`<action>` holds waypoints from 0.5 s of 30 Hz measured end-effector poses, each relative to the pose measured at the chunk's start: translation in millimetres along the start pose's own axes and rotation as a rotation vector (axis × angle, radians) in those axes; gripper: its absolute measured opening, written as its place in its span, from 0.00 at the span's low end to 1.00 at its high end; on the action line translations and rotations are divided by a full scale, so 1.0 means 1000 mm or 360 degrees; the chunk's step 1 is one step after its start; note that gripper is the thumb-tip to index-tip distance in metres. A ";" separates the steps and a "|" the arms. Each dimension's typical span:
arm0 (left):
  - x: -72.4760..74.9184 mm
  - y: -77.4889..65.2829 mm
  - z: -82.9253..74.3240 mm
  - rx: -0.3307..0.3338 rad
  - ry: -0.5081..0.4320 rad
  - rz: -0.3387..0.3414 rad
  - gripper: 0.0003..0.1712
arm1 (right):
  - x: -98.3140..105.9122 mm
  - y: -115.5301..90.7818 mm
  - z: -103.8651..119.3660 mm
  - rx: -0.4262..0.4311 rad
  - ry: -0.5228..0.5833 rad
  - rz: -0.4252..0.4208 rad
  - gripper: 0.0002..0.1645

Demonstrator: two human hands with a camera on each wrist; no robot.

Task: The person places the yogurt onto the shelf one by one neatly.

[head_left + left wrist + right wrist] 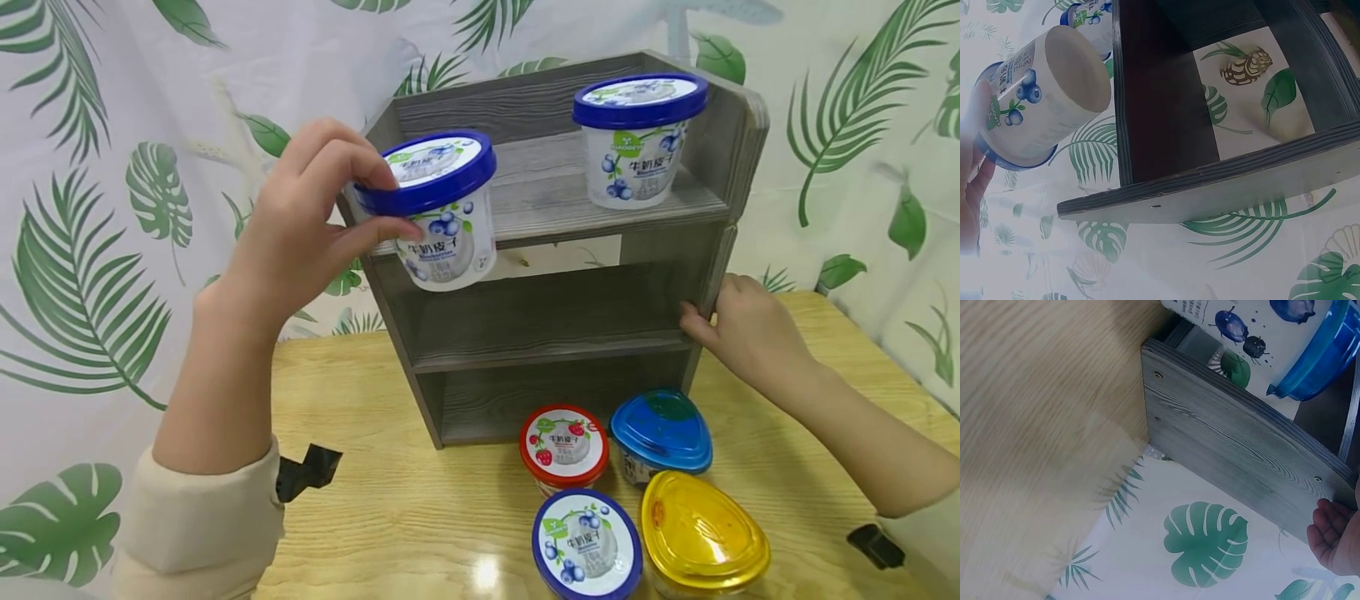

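Note:
My left hand (311, 208) grips a white tub with a blue lid (450, 242) by its rim, fingers on the lid and thumb below. Blueberries are printed on the tub. It is held in front of the left end of the top shelf, and the left wrist view shows the base of this tub (1079, 69). My right hand (750, 321) holds the right side panel of the grey wooden shelf rack (555, 308), thumb at the front edge. Fingers of that hand (1329, 531) show against the panel's outer face.
Another blueberry tub (637, 162) stands on the top shelf at right. On the table (352, 500) before the rack are a red-lidded tub (564, 446), a blue-lidded tub (587, 546), a blue triangular-lidded tub (663, 429) and a gold-lidded one (701, 529). A leaf-patterned cloth (90, 275) hangs behind.

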State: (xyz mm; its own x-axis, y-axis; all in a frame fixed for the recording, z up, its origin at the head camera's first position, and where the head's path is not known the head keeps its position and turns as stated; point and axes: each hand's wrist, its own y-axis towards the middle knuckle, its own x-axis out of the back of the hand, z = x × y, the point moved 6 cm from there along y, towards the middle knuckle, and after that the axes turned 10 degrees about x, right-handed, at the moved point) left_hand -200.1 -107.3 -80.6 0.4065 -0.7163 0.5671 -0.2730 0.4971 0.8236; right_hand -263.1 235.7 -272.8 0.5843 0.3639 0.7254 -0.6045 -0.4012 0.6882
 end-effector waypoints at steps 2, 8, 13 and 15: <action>-0.001 0.001 0.001 0.0009 0.0020 0.0013 0.21 | 0.000 0.000 0.000 -0.0005 -0.0002 0.0001 0.15; -0.005 0.002 0.006 0.0030 0.0077 0.0064 0.21 | 0.000 0.000 0.000 0.0010 -0.0003 -0.0014 0.15; -0.009 0.005 0.008 0.0004 0.0095 0.0095 0.20 | 0.000 -0.001 0.000 0.0019 -0.0026 -0.0033 0.16; -0.010 0.007 0.010 -0.0007 0.0084 0.0092 0.19 | 0.000 -0.001 0.000 0.0004 -0.0028 -0.0029 0.17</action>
State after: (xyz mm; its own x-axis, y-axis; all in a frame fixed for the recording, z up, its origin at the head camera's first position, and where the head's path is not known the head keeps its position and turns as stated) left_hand -214.3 -101.4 -80.9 0.4355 -0.6597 0.6125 -0.2934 0.5393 0.7894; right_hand -263.3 236.1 -273.6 0.6047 0.3566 0.7122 -0.5923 -0.3965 0.7014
